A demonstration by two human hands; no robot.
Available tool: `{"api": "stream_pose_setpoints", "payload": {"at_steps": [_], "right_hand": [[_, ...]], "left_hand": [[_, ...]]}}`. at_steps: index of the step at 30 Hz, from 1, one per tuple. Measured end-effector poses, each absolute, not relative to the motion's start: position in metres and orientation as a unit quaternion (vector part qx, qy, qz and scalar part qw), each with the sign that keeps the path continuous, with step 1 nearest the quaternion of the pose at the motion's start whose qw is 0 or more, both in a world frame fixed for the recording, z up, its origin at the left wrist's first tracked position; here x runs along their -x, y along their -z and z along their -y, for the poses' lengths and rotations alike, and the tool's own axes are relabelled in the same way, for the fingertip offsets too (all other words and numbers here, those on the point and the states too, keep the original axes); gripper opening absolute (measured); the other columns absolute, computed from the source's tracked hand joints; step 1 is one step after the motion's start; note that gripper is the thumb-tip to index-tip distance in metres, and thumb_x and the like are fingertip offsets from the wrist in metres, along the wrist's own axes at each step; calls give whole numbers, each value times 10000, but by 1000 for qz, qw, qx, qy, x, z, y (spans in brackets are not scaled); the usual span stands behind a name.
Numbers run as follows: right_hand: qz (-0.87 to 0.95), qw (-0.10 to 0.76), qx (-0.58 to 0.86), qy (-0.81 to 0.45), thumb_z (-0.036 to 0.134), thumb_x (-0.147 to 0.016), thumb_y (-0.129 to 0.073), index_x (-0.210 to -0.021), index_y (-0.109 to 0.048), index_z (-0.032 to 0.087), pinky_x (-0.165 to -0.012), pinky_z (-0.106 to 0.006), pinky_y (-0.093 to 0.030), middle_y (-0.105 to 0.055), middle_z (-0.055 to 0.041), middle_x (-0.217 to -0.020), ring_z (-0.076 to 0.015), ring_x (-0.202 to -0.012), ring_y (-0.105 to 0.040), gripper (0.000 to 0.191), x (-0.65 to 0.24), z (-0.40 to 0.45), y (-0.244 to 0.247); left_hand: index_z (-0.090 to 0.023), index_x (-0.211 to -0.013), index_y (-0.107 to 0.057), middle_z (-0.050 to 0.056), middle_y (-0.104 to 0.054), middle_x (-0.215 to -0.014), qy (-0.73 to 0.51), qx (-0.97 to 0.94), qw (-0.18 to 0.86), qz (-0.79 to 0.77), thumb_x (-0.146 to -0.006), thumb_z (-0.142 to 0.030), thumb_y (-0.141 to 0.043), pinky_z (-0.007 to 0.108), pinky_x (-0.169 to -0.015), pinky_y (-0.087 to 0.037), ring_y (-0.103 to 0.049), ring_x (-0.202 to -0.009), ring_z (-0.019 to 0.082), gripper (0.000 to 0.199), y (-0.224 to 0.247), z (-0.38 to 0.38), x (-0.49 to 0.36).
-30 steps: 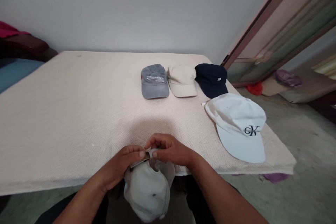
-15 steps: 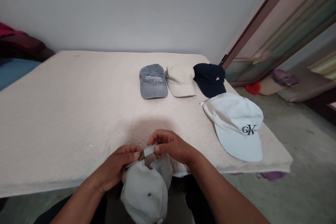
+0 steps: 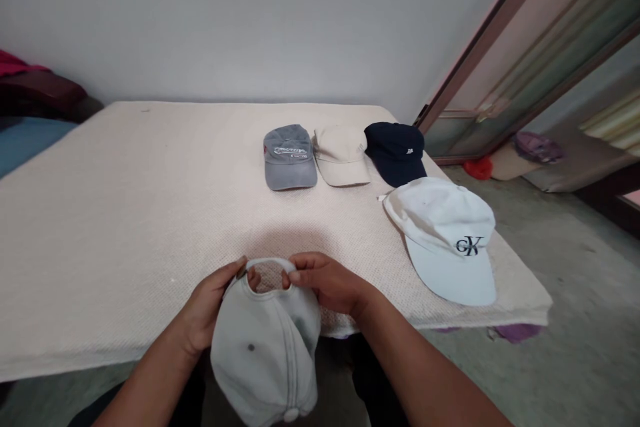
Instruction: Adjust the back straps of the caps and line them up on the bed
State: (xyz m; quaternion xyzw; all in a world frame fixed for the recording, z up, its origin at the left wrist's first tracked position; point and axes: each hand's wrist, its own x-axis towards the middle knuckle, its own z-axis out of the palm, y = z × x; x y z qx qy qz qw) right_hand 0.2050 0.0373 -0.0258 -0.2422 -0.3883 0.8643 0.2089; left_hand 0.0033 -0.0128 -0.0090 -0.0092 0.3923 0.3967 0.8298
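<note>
A light grey baseball cap (image 3: 265,347) is held near the table's front edge, its back opening facing away from me and its crown toward me. My left hand (image 3: 213,303) grips the left side of the opening by the strap's buckle, some fingertips showing through the gap. On the right side, my right hand (image 3: 325,280) pinches the strap end between thumb and fingers. The strap spans the opening as a closed arch. The cap's brim is out of sight below.
On the cloth-covered table (image 3: 125,227) lie a blue-grey cap (image 3: 290,159), a beige cap (image 3: 341,155) and a navy cap (image 3: 396,153) in a row. Closer on the right is a white cap (image 3: 445,240) with black letters. A wall (image 3: 250,27) stands behind.
The grey cap has turned and risen a little, so its back opening shows wide. My left hand has shifted left, away from the right, and the strap now curves in an arch.
</note>
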Motion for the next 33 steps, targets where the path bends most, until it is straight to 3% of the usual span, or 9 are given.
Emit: {"api": "stream_pose_setpoints", "payload": {"at_steps": [5,9,14,22,25,30,33], "right_hand": [[269,349,221,-870,307,-776,-642,-764,-599,143,-522,-202,-357,-508,27,-614,-76,-526,-444,170,-214,-50,22],[159,428,257,-852,277,-771,-623,-778,-589,174,-590,-222,-428,-541,26,-637,-99,-559,-492,108,-226,-62,18],[189,418,270,-847,316,-767,-604,-823,-606,166,-763,-299,-463,-629,-25,-788,-164,-751,-582,160,-228,-67,23],[235,322,341,-851,500,-803,-567,-860,-637,165,-735,-292,-447,-646,-37,-773,-160,-722,-580,347,-237,-57,20],[240,350,295,-856,519,-792,-566,-910,-639,166,-747,-288,-450,-658,-50,-849,-164,-769,-589,380,-251,-56,17],[309,402,257,-823,269,-707,-704,-1042,-614,173,-721,-266,-457,-665,-50,-944,-153,-787,-601,359,-270,-58,18],[312,488,271,-769,250,-727,-674,-1045,-614,176,-744,-268,-468,-672,-48,-959,-153,-796,-612,333,-278,-65,19]], "left_hand": [[-122,-772,-699,82,-710,-724,-414,-79,797,-433,-821,-260,-581,277,-688,-498,-649,-668,189,188,13,13,-4],[-124,-827,-708,74,-712,-748,-396,-155,802,-419,-789,-199,-616,289,-709,-500,-650,-709,201,124,20,14,-5],[-122,-795,-717,86,-725,-744,-439,-75,770,-458,-753,-192,-603,342,-725,-522,-675,-724,242,140,22,7,-10],[-108,-959,-708,121,-739,-771,-448,-13,766,-460,-723,-196,-560,450,-730,-550,-691,-792,324,292,16,-9,-8],[-101,-980,-702,112,-740,-745,-479,-12,749,-458,-742,-155,-524,442,-749,-554,-696,-792,313,302,15,-16,-13],[-86,-895,-717,117,-742,-732,-521,-28,722,-455,-757,-113,-503,415,-824,-540,-690,-854,300,256,16,-30,-36],[-85,-858,-716,124,-746,-786,-536,-51,727,-425,-783,-141,-501,392,-879,-513,-673,-917,289,234,19,-42,-51]]}}
